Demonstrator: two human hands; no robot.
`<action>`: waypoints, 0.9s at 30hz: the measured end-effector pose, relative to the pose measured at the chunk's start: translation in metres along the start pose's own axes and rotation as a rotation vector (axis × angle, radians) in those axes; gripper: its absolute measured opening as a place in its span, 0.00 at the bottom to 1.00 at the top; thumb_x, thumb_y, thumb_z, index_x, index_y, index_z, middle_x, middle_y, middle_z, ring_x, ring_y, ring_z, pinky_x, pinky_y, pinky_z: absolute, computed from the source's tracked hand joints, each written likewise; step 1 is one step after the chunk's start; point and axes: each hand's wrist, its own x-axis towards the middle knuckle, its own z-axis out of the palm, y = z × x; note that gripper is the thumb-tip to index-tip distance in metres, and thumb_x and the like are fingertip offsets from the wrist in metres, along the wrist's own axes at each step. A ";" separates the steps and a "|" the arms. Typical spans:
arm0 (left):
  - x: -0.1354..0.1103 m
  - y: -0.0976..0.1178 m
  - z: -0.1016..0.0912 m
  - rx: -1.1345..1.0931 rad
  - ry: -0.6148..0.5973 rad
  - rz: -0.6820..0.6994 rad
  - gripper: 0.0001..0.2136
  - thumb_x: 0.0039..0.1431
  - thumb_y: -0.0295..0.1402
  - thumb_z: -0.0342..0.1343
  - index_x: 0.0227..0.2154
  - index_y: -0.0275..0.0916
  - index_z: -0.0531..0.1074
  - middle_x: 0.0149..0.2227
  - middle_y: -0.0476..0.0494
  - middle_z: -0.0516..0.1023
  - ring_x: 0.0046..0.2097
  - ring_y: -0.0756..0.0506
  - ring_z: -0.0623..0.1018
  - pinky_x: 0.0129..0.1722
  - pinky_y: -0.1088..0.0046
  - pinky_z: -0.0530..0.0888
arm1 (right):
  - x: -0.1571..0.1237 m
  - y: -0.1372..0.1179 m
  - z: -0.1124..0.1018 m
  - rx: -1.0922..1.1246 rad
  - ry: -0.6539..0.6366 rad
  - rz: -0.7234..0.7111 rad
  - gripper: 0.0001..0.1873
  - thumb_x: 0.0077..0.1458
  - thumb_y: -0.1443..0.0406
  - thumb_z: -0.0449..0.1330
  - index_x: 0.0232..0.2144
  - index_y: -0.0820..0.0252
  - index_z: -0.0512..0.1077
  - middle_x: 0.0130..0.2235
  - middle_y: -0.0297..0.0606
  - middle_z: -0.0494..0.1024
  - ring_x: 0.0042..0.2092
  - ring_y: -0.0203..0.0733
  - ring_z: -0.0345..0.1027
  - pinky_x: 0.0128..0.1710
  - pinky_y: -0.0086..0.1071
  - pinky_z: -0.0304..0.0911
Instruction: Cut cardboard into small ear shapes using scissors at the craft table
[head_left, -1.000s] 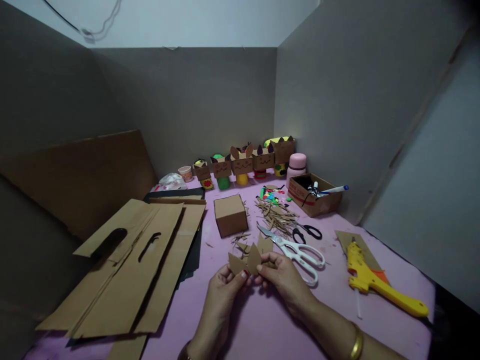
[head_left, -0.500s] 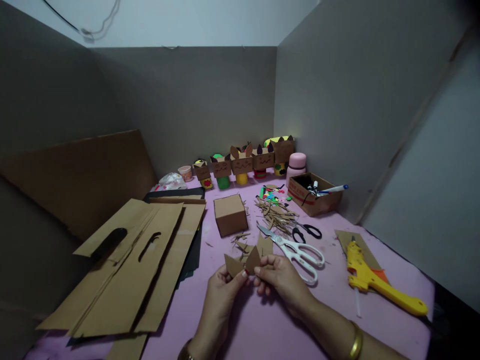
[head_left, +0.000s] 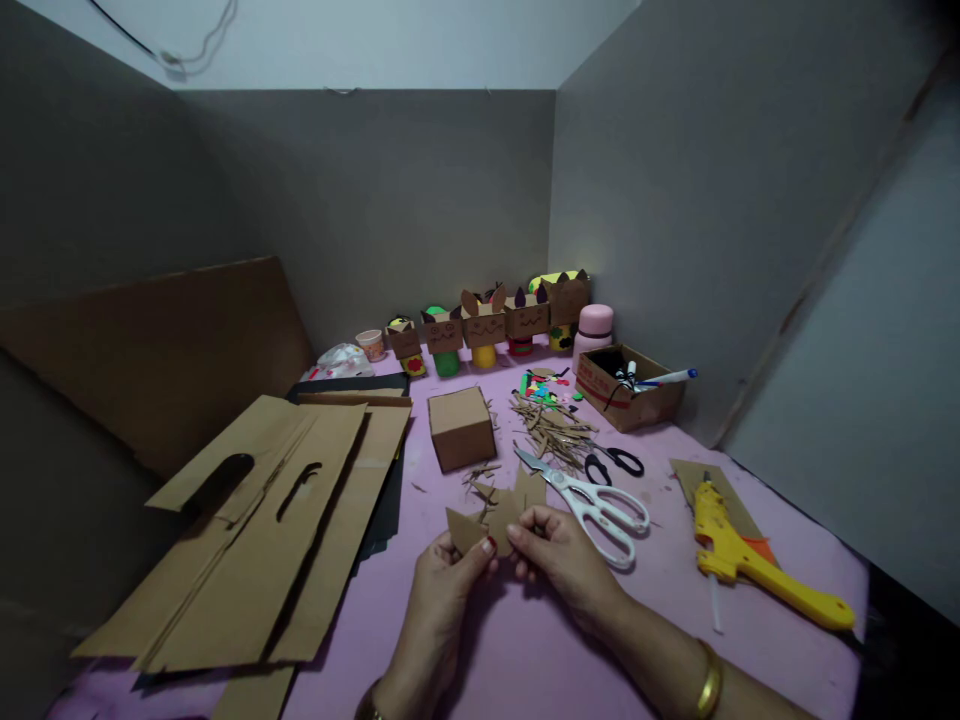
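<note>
My left hand (head_left: 446,580) pinches a small pointed cardboard piece (head_left: 463,531) between thumb and fingers, its tip up and to the left. Close beside it, my right hand (head_left: 559,550) is closed on the edge of a second cardboard piece (head_left: 501,525), whose outline blends with the scraps behind. The lower parts of both pieces are hidden by my fingers. Just beyond the hands lie cardboard offcuts (head_left: 531,486) and a closed cardboard box (head_left: 461,428). White-handled scissors (head_left: 592,505) rest right of my right hand.
Flattened cardboard sheets (head_left: 277,540) cover the left side. A yellow glue gun (head_left: 739,560) lies at right, near black-handled scissors (head_left: 615,463) and cardboard strips (head_left: 551,430). Behind stand several cardboard-headed animal figures (head_left: 484,328), a pink flask (head_left: 595,330) and a box of pens (head_left: 630,395).
The right-hand cardboard piece, which stood up as a darker point, has turned and now shows a lighter face. The left-hand piece has barely shifted.
</note>
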 end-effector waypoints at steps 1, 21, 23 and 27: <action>-0.001 0.000 0.001 -0.003 -0.010 -0.005 0.10 0.40 0.32 0.68 0.24 0.32 0.76 0.20 0.48 0.74 0.23 0.52 0.69 0.23 0.80 0.65 | 0.000 0.000 0.000 -0.011 0.001 -0.016 0.27 0.37 0.44 0.66 0.20 0.61 0.66 0.15 0.28 0.69 0.15 0.28 0.57 0.14 0.22 0.50; -0.001 -0.002 -0.002 -0.006 -0.004 0.033 0.10 0.42 0.34 0.67 0.22 0.34 0.74 0.21 0.49 0.75 0.25 0.51 0.71 0.26 0.79 0.66 | -0.003 0.003 -0.002 -0.064 -0.085 -0.004 0.25 0.41 0.45 0.64 0.22 0.60 0.66 0.20 0.29 0.72 0.17 0.29 0.60 0.16 0.24 0.55; -0.001 -0.001 -0.002 -0.002 -0.004 0.007 0.10 0.43 0.35 0.67 0.24 0.34 0.76 0.22 0.48 0.77 0.26 0.51 0.72 0.27 0.80 0.67 | -0.003 0.002 -0.003 -0.075 -0.079 -0.009 0.24 0.42 0.45 0.64 0.21 0.61 0.66 0.19 0.29 0.71 0.16 0.29 0.59 0.16 0.24 0.54; 0.000 0.000 -0.004 -0.031 -0.033 -0.051 0.14 0.47 0.41 0.65 0.30 0.33 0.78 0.26 0.43 0.80 0.28 0.50 0.75 0.27 0.80 0.69 | -0.002 0.001 -0.005 -0.100 -0.067 -0.029 0.24 0.46 0.45 0.60 0.22 0.61 0.67 0.18 0.29 0.71 0.16 0.29 0.59 0.16 0.24 0.53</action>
